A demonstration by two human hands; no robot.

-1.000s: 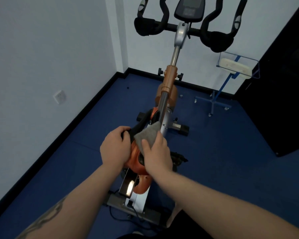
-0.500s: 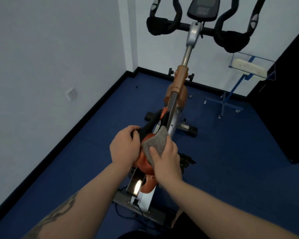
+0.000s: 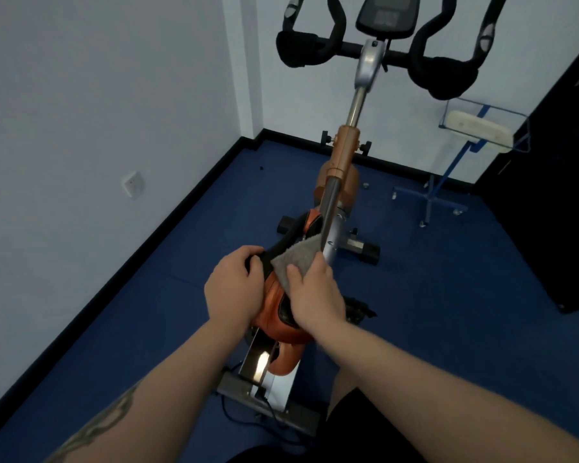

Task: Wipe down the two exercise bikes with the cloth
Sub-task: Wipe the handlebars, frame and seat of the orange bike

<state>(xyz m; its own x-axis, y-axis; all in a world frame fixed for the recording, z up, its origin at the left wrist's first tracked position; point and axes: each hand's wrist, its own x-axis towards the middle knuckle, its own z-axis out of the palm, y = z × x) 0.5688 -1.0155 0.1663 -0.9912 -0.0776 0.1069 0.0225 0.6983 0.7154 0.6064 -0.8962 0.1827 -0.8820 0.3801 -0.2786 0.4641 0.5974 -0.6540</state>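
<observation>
An orange and silver exercise bike (image 3: 343, 158) stands in front of me on the blue floor, its black handlebars (image 3: 438, 71) and console at the top. My left hand (image 3: 234, 289) grips the black nose of the saddle (image 3: 278, 250). My right hand (image 3: 316, 292) holds a grey cloth (image 3: 295, 259) against the saddle's top, close to the silver frame tube (image 3: 335, 238). Both hands hide most of the orange saddle. Only one bike is in view.
White walls meet in a corner behind the bike, with a wall socket (image 3: 133, 184) on the left. A blue wheeled stand (image 3: 448, 172) carrying a white pad stands at the back right. A dark cabinet (image 3: 555, 202) fills the right side. A cable lies by the bike's rear base.
My head has shifted, so the bike sits a little further right in view. The right hand with the cloth has slid slightly along the saddle; the left hand keeps its grip.
</observation>
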